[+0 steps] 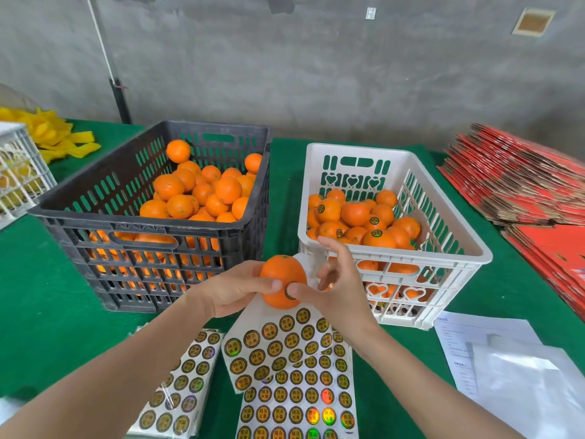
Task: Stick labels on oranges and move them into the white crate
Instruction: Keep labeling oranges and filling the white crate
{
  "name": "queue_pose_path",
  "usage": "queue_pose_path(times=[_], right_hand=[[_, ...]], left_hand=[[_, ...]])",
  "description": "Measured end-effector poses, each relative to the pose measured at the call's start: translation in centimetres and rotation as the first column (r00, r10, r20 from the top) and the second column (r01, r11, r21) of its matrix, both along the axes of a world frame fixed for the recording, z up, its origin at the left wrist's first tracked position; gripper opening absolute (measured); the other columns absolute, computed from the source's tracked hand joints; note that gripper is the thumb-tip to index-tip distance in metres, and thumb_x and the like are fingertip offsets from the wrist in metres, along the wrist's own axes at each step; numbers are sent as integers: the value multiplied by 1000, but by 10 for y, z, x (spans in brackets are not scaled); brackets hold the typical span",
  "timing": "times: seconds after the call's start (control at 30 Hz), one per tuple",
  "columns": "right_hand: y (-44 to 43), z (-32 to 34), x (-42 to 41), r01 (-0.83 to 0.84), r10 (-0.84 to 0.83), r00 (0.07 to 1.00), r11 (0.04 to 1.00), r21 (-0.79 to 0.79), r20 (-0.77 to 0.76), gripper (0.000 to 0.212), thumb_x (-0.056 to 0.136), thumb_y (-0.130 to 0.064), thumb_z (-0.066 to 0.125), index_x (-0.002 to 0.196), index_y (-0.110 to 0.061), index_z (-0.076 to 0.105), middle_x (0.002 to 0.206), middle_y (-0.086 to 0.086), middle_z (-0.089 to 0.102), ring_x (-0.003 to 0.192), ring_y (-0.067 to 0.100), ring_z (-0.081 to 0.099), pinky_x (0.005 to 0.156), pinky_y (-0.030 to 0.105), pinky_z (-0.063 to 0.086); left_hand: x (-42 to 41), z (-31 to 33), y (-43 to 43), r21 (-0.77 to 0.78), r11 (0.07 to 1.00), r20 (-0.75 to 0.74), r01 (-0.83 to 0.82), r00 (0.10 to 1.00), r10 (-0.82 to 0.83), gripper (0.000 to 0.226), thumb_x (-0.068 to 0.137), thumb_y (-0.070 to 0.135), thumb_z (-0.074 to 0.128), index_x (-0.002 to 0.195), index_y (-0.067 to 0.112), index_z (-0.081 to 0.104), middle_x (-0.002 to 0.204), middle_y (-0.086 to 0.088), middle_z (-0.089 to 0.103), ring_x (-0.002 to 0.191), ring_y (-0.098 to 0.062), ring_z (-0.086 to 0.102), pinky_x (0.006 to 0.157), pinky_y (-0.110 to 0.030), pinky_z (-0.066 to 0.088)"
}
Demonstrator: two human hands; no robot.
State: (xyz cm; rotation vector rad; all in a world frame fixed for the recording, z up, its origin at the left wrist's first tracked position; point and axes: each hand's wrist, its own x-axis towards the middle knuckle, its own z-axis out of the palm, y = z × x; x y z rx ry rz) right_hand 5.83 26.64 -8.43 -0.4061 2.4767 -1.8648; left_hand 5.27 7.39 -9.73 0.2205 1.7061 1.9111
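Observation:
My left hand (232, 291) grips an orange (280, 275) in front of the two crates. My right hand (340, 291) presses its thumb on a round dark label (289, 294) at the orange's lower right, its index finger raised. A curled label sheet (272, 346) rises behind the orange between both hands; which hand holds it is unclear. The white crate (474, 245) at the right holds several labelled oranges. Several unlabelled oranges fill the black crate (104, 198) at the left.
More label sheets (297, 403) lie flat on the green table near me, another stack (183, 381) to their left. Papers (493, 353) lie at the right front, red flat cartons (522, 182) at the far right, and a white basket (19, 172) with yellow strips at the far left.

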Motion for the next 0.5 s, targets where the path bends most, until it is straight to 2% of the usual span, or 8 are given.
queue_pose_path(times=[0.07,0.17,0.23,0.3,0.33,0.4,0.47,0.5], right_hand=[[4,4,-3,-62,58,994,997,42,94,64,65,-34,84,116,-43,47,100,-5,54,84,11,55,73,22,49],[8,11,-3,-224,220,974,971,86,57,52,73,-46,74,119,-40,49,114,-10,56,91,0,56,78,22,47],[10,17,0,-281,282,959,947,154,11,65,71,-59,70,127,-43,42,120,-18,50,96,-8,51,81,18,44],[9,21,1,-224,255,965,924,309,-61,83,61,-64,69,133,-43,32,125,-21,44,104,-8,46,87,18,42],[9,23,2,-178,235,964,914,364,-121,84,60,-61,69,132,-43,31,123,-22,44,105,-7,45,88,19,43],[9,31,-3,-116,198,955,935,336,-220,73,60,-53,72,123,-45,37,114,-28,47,100,-7,48,83,19,46],[18,47,-23,-58,108,961,979,197,-253,65,57,-48,75,113,-48,41,105,-35,49,97,-10,50,75,14,46],[26,54,-41,4,32,964,991,136,-264,64,59,-45,77,111,-48,40,103,-37,47,96,-12,50,71,12,44]], left_hand=[[-2,4,-1,-12,1000,-14,26,1000,-26,95,42,50,92,118,4,59,110,-13,69,101,-26,66,83,-32,53],[-4,11,4,-33,999,-24,44,999,-44,104,40,56,90,121,0,58,115,-19,66,104,-29,64,86,-34,53],[-8,17,9,-39,998,-26,54,998,-55,108,37,58,90,121,-3,57,116,-22,65,104,-31,64,88,-35,53],[-12,23,14,-40,997,-25,63,998,-64,105,37,59,90,117,-2,59,114,-20,67,103,-30,65,88,-36,54],[-14,26,16,-45,997,-32,70,997,-72,103,39,61,88,117,-1,60,114,-19,67,104,-30,65,89,-37,54],[-20,30,19,-63,996,-61,62,996,-65,96,50,71,76,116,3,62,119,-18,66,109,-30,63,93,-38,53],[-26,35,21,-112,994,-79,-22,997,13,84,61,78,62,108,9,70,117,-16,67,110,-31,63,95,-42,51],[-31,37,21,-145,987,-107,-68,993,52,73,65,75,64,101,12,75,113,-16,69,106,-31,65,94,-43,52]])
